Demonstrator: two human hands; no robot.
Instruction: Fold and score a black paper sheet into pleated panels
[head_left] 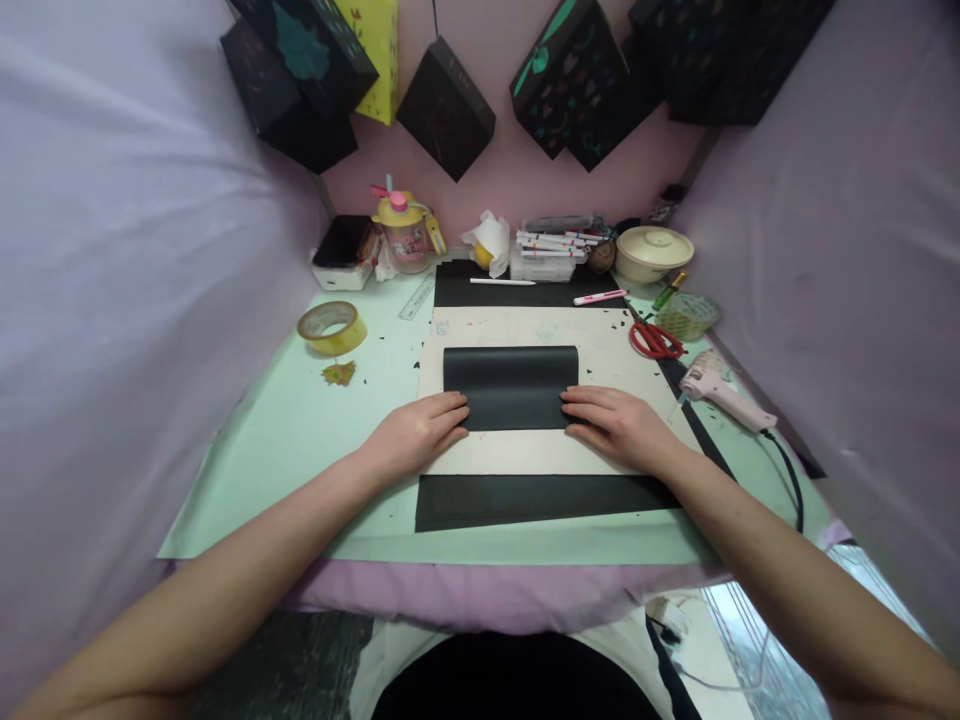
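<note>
Fingers of the left hand (416, 430) and the right hand (619, 425) lie extended and close together, pressing from above on the two ends of a black sheet (514, 395) rather than closing around anything. That sheet sits between the hands, on a pale board (495, 455) in the middle of the green surface (292, 450); it looks curved across its width, with a rounded far edge, and bears no visible lettering.

Small faint blue marks show at the board's far left corner, too faint to read. A clear ruler (417, 297) beyond that corner carries print too small to make out. Pink printing decorates the yellow-lidded bottle (407, 243) at the back, but its words cannot be read. Slim white pens (555, 245) with coloured bands lie in a pile nearby, any text on them illegible.

Red-handled scissors (658, 341) and a pale pink glue gun (731, 402) rest to the right, a tape roll (334, 346) to the left. Overhead, a dark box (570, 80) shows coloured hearts and a crescent.
</note>
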